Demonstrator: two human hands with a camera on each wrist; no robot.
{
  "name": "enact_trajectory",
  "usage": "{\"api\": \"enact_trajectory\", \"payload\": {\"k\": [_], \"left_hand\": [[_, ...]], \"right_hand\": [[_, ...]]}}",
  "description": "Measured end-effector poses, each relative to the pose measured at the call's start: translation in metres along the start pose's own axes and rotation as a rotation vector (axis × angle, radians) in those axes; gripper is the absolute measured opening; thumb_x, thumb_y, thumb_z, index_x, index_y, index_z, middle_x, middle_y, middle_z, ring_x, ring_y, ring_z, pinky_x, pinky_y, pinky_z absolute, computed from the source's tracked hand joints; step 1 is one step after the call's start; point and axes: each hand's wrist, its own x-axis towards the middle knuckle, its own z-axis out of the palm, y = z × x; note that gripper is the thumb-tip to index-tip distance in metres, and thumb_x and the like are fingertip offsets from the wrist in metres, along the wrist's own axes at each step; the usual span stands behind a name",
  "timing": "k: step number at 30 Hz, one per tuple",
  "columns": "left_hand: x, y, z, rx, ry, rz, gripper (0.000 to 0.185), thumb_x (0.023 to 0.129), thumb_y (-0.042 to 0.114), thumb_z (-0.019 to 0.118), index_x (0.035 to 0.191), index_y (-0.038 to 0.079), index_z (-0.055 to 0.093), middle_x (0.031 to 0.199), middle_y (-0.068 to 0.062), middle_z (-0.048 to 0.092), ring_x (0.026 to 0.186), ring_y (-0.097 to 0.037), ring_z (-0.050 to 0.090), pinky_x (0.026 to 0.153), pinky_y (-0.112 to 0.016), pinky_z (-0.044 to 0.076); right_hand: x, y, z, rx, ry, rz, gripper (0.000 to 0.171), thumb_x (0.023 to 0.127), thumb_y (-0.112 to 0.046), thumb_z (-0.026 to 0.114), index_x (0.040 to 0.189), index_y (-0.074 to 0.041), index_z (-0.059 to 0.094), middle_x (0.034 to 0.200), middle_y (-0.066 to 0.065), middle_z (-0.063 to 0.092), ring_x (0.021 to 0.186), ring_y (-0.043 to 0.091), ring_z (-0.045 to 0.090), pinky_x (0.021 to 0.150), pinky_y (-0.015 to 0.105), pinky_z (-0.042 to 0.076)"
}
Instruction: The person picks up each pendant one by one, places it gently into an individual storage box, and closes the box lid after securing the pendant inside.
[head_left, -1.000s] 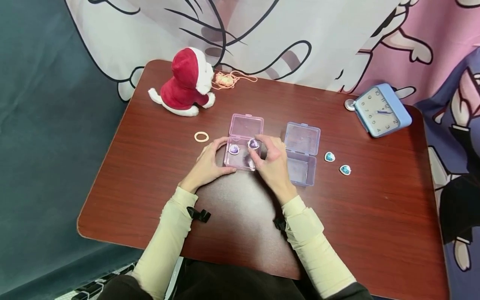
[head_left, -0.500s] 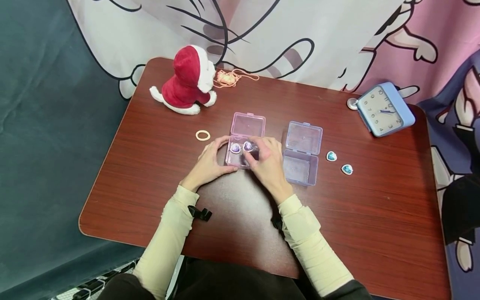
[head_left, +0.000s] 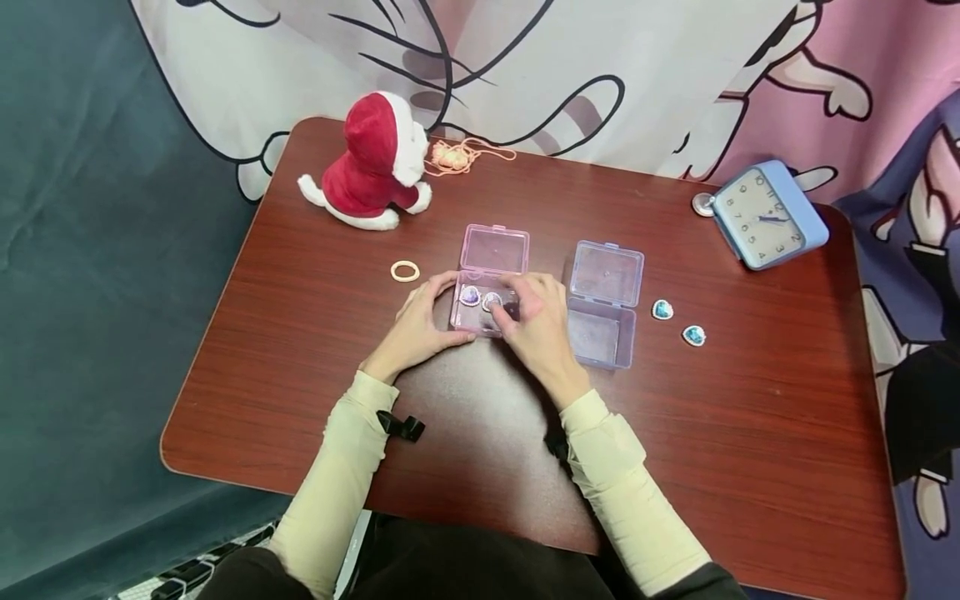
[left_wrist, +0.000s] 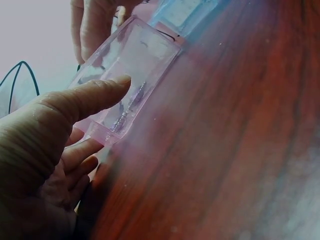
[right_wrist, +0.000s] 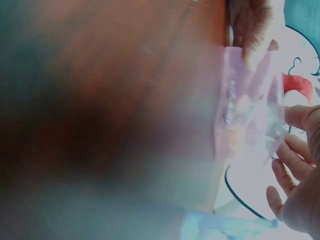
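An open pink clear plastic box [head_left: 480, 327] stands on the table with its lid [head_left: 495, 249] tipped back. My left hand [head_left: 420, 323] grips its left end, thumb along the front wall and fingers behind. One purple heart-shaped gem [head_left: 469, 296] with a pale beaded rim lies in the box's left part. Beside it, a second purple gem [head_left: 490, 301] is low inside the box, pinched at the thumb and fingertips of my right hand [head_left: 540, 329]. Through the wall in the left wrist view, a gem's beaded edge [left_wrist: 122, 117] shows. Fingers partly hide the box's right end.
An open bluish-purple clear box [head_left: 602, 337] stands right of the pink one. Two blue heart gems [head_left: 662, 309] lie farther right. A pale ring [head_left: 405, 271], a red-hooded plush toy [head_left: 367, 171], orange yarn [head_left: 452, 157] and a blue clock [head_left: 768, 217] are around.
My right hand has brought the second purple gem left and down into the pink box, close to the first gem. The left hand keeps its grip on the box.
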Motion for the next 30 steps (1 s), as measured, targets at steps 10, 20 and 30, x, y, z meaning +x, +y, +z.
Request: {"api": "enact_trajectory", "payload": {"k": [10,20,30], "left_hand": [[0.002,0.005,0.008,-0.028,-0.018,-0.015,0.101,0.076,0.033,0.096,0.159,0.019,0.040,0.159,-0.005,0.050,0.146,-0.025,0.044,0.122,-0.051,0.030],[-0.014,0.063,0.012,-0.075,0.076,0.172,0.123,0.070,0.027,0.100,0.166,0.011,0.025,0.170,-0.009,0.031,0.154,-0.027,0.030,0.125,-0.048,0.027],[0.011,0.127,0.071,-0.166,-0.086,0.347,0.126,0.075,0.030,0.098,0.168,0.009,0.016,0.174,-0.009,0.022,0.160,-0.021,0.023,0.129,-0.041,0.021]], "right_hand": [[-0.018,0.037,-0.072,0.056,0.296,0.079,0.024,0.089,-0.008,0.080,0.110,0.003,0.076,0.103,0.021,0.075,0.103,0.043,0.061,0.091,0.053,0.043],[-0.083,0.112,-0.128,-0.056,0.489,0.398,0.020,0.089,-0.009,0.080,0.108,-0.002,0.080,0.096,0.018,0.078,0.094,0.038,0.063,0.079,0.022,0.036],[-0.108,0.142,-0.141,-0.090,0.492,0.485,0.033,0.088,-0.012,0.080,0.119,0.001,0.075,0.110,0.018,0.077,0.102,0.039,0.063,0.086,0.035,0.040]]}}
